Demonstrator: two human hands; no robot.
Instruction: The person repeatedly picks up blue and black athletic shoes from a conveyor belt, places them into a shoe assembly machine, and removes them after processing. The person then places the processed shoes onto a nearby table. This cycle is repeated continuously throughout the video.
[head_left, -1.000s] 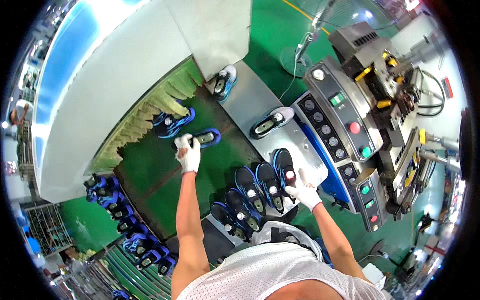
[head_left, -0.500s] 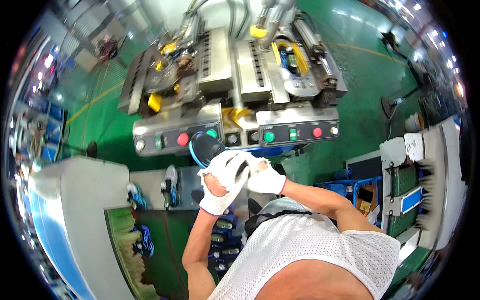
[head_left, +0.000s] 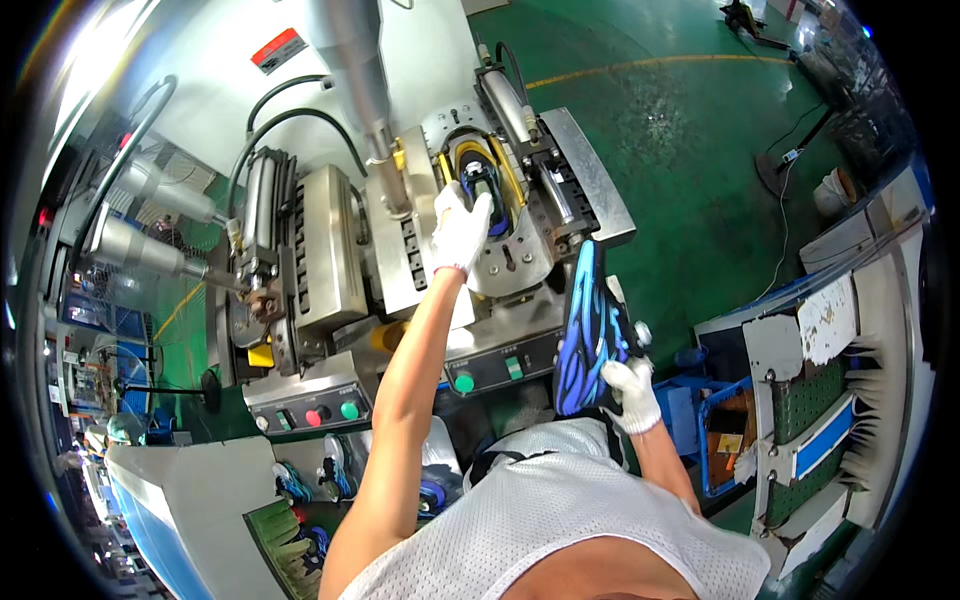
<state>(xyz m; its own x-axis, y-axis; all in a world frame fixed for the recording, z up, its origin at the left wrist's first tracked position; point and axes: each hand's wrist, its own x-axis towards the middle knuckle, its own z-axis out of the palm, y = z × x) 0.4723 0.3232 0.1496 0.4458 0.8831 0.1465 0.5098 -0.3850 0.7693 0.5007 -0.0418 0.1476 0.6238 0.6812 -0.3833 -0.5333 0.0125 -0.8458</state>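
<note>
At the right side of the steel machine (head_left: 330, 245), left hand (head_left: 463, 230) is at the near end of the dark shoe (head_left: 487, 183) lying in the yellow-edged cradle (head_left: 510, 170). Glove hides the contact, can't tell if that grip is closed. Right hand (head_left: 632, 392) is closed on the blue-and-black shoe (head_left: 592, 335), held up in front of the machine, well apart from the dark shoe.

Handling, my take:
1. Get thumb and fingers on opposite sides of the dark shoe before putting any force on it.
2. Move it square to the cradle, no twist, or the edges may scrape the yellow sides.
3. Keep fingertips out of the gap at the cradle wall, wrist clear of the metal column (head_left: 350, 70).
4. Hold the blue-and-black shoe off the control panel (head_left: 490, 372); its lower part overlaps the panel's right end in view.

Position vs grip: most of the dark shoe extends past the left fingertips, away from the body. Right hand has the blue-and-black shoe by its lower right side; the rest runs up and left, narrow end farthest out.
</note>
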